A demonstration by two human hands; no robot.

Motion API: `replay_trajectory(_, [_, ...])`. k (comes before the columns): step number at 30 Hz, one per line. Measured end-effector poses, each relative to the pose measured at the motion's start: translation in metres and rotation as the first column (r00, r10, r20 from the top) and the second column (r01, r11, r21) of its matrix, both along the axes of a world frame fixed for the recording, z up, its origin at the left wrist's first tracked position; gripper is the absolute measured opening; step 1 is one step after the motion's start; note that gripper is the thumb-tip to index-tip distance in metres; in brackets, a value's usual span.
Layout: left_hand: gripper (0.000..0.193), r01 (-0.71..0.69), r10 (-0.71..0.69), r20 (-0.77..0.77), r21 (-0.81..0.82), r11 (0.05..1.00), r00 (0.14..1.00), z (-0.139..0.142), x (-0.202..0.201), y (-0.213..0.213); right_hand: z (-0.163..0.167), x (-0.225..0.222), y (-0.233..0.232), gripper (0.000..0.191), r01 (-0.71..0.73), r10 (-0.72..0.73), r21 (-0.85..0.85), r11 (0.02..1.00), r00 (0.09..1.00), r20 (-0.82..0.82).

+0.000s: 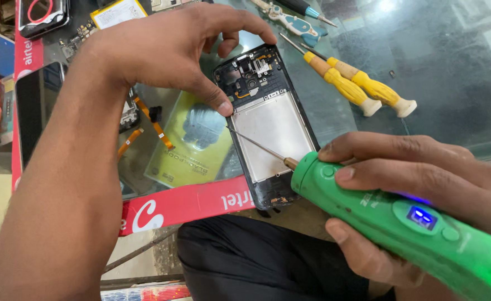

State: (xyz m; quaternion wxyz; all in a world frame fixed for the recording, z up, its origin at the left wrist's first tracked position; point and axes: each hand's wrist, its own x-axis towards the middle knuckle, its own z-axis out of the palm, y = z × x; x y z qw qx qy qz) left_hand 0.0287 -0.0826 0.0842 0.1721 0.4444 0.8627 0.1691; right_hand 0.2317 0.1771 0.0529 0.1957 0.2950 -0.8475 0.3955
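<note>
Wrapped tight around the thick green plastic electric screwdriver (pixel 407 223) is the right hand (pixel 424 184), fingers curled over the top, thumb tucked beneath, a small blue-lit display glowing on the body. Its thin metal bit (pixel 255 144) runs toward ten o'clock, tip right at the left edge of the opened black smartphone frame (pixel 268 125), close by the left thumb. And the left hand (pixel 173 50) arches over from eleven o'clock, thumb pressed on the frame's left edge, index finger curling down at its top edge, so it pinches the phone in place. That frame lies flat on the glass tabletop (pixel 452 83) at centre, camera parts exposed at its twelve o'clock end, a pale metal plate across its middle. At two o'clock from it, two yellow-handled screwdrivers (pixel 357 86) lie side by side. At nine o'clock sits a yellow-green packet (pixel 192 147), seen through the glass. Along six o'clock runs a red printed edge strip (pixel 189 203), the phone's lower end overlapping it.
</note>
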Motion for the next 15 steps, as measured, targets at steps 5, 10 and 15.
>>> replay_trajectory(5, [0.101, 0.028, -0.028, -0.032, 0.026, 0.999, 0.999, -0.003, -0.002, -0.003, -0.008, -0.003, 0.01, 0.043, -0.13, 0.138, 0.096, 0.987, 0.987, -0.081])
replay_trajectory(10, [0.098, 0.068, -0.066, -0.043, 0.058, 0.996, 0.997, -0.006, -0.004, -0.004, -0.019, -0.002, 0.017, 0.044, -0.093, 0.094, 0.014, 0.996, 0.995, -0.027])
replay_trajectory(15, [0.095, 0.02, -0.019, -0.017, 0.037, 0.999, 1.0, -0.005, -0.002, -0.002, -0.035, 0.013, 0.01, 0.044, 0.087, -0.052, -0.265, 0.96, 0.989, 0.138])
